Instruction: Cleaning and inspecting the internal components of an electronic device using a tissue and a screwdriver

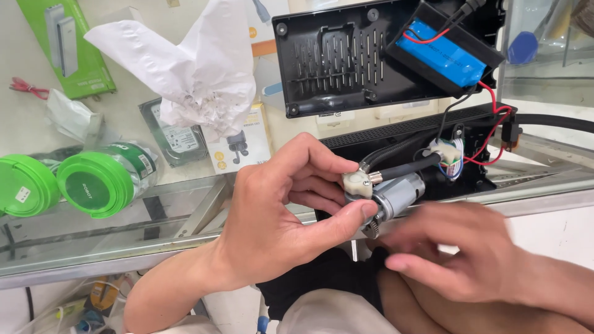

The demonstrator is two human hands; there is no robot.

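My left hand [272,216]: I pinch the small grey metal motor with a white plastic cap [387,192] between thumb and fingers.
My right hand [470,253]: blurry, fingers loosely spread, holding nothing, just under the motor at 5 o'clock.
Motor: middle, above the glass counter edge [124,247].
Black rubber hoses [402,164]: run from the motor toward 1 o'clock.
Blue battery pack [442,55]: at 1 o'clock, in the open black plastic case [328,62].

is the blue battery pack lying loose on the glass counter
No, the blue battery pack sits inside a compartment of the black casing lid, not loose on the glass counter.
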